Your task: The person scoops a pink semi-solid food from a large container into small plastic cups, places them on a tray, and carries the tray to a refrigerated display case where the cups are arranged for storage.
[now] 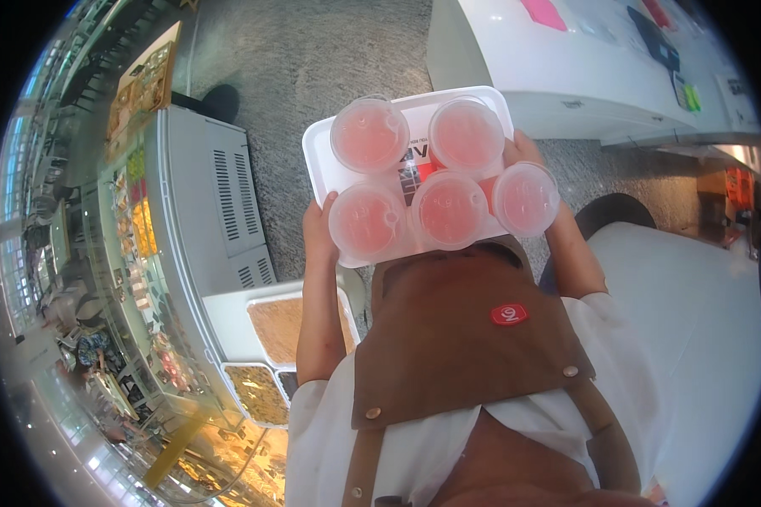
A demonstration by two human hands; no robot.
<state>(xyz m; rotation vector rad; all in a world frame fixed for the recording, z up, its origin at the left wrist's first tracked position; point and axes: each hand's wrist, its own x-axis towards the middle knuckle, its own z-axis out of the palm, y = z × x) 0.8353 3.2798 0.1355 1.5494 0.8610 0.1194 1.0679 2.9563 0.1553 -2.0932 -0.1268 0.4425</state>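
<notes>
A white plastic tray (pixel 322 152) is held in front of my brown apron (pixel 475 342). My left hand (pixel 320 229) grips its left edge, thumb beside the rim. At the opposite edge, my right hand (pixel 525 152) has hold of the tray and is partly hidden by a cup. Several lidded cups with pink-red contents stand on the tray in two rows. Two are in the far row, a far left cup (pixel 369 135) and a far right cup (pixel 467 134). Nearer me are a left cup (pixel 366 218), a middle cup (pixel 450 209) and a right cup (pixel 525 199), which overhangs the tray's right side.
On the left runs a glass display case (pixel 143 222) with colourful food, beside a vented metal cabinet (pixel 209 190). Shallow food trays (pixel 273 323) lie near my left elbow. A white counter (pixel 545 57) stands ahead right; another pale surface (pixel 672 298) is at my right. Grey floor (pixel 311 51) lies ahead.
</notes>
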